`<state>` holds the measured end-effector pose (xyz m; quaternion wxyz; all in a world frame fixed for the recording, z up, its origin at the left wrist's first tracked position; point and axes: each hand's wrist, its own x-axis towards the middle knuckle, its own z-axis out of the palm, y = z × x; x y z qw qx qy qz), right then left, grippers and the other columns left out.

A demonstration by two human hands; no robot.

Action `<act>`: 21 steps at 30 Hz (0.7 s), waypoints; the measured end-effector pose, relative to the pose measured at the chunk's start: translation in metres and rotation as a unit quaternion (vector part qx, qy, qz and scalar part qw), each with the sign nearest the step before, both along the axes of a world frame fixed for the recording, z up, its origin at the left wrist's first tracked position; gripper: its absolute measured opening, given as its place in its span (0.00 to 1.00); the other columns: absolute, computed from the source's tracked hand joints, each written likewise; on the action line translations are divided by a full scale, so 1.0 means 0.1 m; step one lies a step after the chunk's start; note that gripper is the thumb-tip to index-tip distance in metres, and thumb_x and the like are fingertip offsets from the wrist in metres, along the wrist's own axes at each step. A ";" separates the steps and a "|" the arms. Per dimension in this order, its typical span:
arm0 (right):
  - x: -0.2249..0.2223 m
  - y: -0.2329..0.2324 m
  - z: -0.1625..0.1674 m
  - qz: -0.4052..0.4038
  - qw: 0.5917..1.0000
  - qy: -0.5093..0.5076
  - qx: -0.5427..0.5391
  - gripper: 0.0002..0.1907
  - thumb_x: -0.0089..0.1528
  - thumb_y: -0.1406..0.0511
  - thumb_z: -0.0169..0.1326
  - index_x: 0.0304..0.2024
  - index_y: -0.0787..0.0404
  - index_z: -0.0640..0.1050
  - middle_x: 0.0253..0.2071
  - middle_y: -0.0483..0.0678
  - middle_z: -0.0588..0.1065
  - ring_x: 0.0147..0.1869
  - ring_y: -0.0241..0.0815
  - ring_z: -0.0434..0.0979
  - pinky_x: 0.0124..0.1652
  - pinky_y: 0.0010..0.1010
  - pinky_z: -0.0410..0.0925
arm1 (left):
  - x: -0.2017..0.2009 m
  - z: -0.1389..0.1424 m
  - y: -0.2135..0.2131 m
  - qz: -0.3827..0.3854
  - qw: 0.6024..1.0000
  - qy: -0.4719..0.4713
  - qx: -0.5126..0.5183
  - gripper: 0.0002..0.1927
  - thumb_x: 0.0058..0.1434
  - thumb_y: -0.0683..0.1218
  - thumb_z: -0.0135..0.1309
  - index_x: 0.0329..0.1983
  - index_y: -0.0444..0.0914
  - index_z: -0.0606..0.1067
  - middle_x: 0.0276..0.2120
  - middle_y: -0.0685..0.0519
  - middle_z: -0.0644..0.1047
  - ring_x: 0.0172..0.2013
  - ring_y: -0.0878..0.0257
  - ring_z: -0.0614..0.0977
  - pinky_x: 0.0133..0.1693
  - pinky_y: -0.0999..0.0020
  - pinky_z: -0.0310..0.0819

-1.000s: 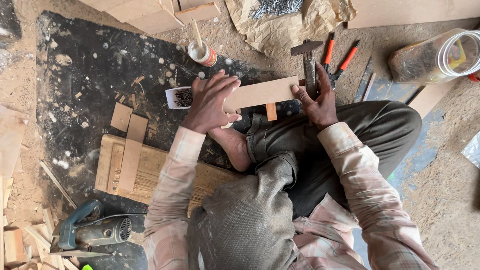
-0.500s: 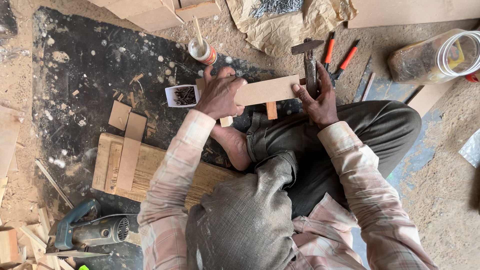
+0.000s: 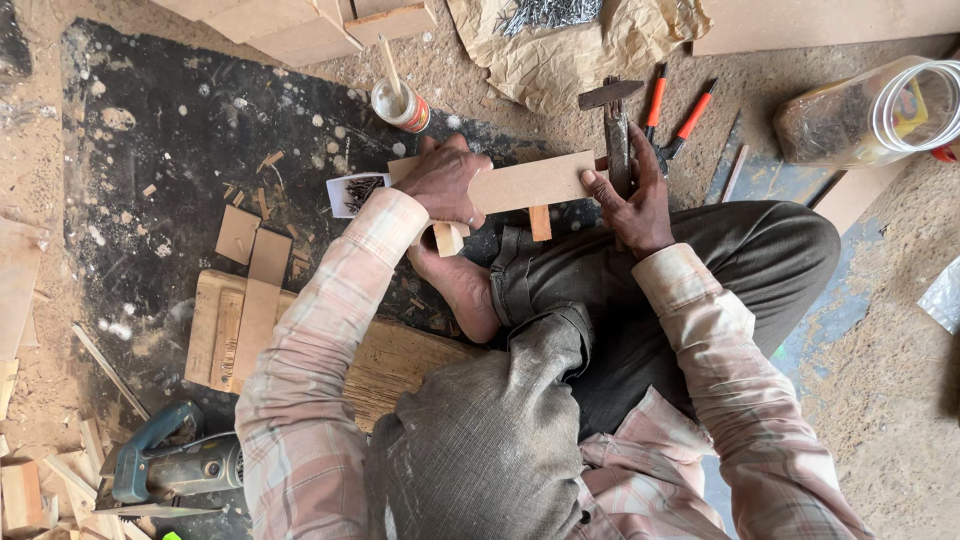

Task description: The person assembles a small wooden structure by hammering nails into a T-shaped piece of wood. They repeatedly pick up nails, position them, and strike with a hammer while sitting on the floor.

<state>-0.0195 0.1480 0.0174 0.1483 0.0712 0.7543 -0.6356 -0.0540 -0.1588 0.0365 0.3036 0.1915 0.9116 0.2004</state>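
Low in the frame a power saw (image 3: 170,468) lies on the floor. At centre, the left hand (image 3: 445,183) closes over the wooden strip (image 3: 525,183); the right hand (image 3: 635,205) pinches its other end, fingers curled. Beyond, a glue bottle (image 3: 402,104), a hammer (image 3: 615,125) and nails (image 3: 545,12) on paper.
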 end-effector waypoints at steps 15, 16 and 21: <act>-0.08 0.07 0.07 -0.019 0.999 -0.026 0.024 0.48 0.59 0.58 0.66 0.76 0.61 0.58 0.46 0.51 0.78 0.36 0.39 0.76 0.35 0.29 0.72 | -0.90 0.03 0.41 0.187 0.977 0.080 0.064 0.12 0.70 0.42 0.48 0.49 0.35 0.80 0.41 0.45 0.82 0.36 0.57 0.84 0.39 0.61 0.82; -0.09 0.07 0.07 -0.010 1.000 0.009 0.021 0.48 0.61 0.58 0.67 0.76 0.63 0.58 0.47 0.52 0.78 0.40 0.38 0.77 0.38 0.28 0.73 | -1.06 -0.04 0.49 0.220 0.966 0.117 0.069 0.10 0.67 0.38 0.50 0.47 0.34 0.80 0.38 0.44 0.82 0.33 0.57 0.84 0.34 0.63 0.81; -0.14 0.10 0.04 0.000 0.998 0.069 0.012 0.47 0.64 0.59 0.68 0.77 0.66 0.57 0.51 0.53 0.77 0.46 0.33 0.78 0.44 0.26 0.75 | -1.57 -0.27 0.78 0.226 0.943 0.240 0.039 0.17 0.60 0.36 0.55 0.53 0.37 0.80 0.42 0.42 0.81 0.42 0.52 0.82 0.45 0.59 0.78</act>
